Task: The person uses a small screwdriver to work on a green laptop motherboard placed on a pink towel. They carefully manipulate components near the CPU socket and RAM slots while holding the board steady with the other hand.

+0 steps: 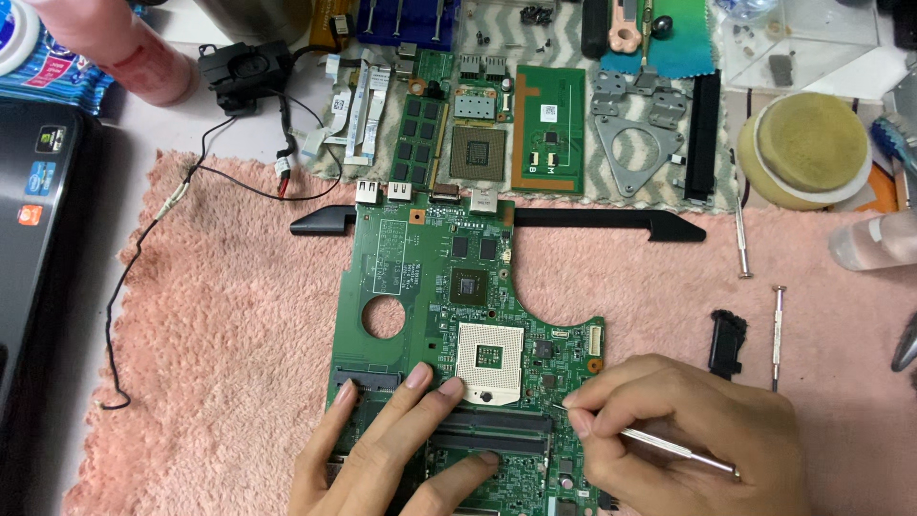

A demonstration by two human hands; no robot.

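Note:
A green laptop motherboard [420, 277] lies on a pink fluffy towel [220, 334]. My left hand [392, 449] rests flat on the board's lower part, fingertips beside the square processor socket [489, 361] and over the black memory slots [497, 430]. My right hand [688, 430] grips a thin metal tool [669, 444], its tip touching the board just right of the slots.
Behind the board lie a long black plastic strip [611, 222], smaller circuit boards [549, 129], a memory stick [418, 134], metal brackets [630, 143], ribbon cables and a black speaker [244, 72] with wires. Two screwdrivers [778, 334] and a black clip [726, 342] are at right; a laptop case [38, 220] at left.

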